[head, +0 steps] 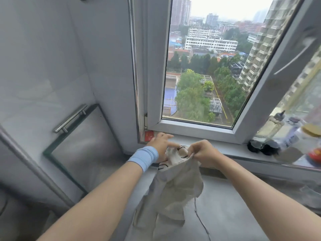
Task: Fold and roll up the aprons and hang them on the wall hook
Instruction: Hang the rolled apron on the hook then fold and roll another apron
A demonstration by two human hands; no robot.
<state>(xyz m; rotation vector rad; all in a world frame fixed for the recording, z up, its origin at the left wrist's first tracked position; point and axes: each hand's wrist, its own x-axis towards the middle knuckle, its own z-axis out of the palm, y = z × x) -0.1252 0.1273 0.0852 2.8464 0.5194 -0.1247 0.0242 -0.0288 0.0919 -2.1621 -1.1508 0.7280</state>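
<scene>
Head view: in the lower middle of the frame an off-white cloth apron with dark printed lines [175, 185] is held up over a grey stone counter [229, 216]. Its top edge is gripped by the right hand [203, 152], fingers curled round the fabric. The left hand [160, 146], above a light blue wristband [144, 158], is laid against the apron's top; whether fabric is pinched cannot be told. The apron's print and the small red sticker [149, 136] by the white window frame [191, 127] cannot be read. Blurred bottles [274, 129] are seen at the right edge, and a metal bar handle [70, 119] on a glass panel at the left.
</scene>
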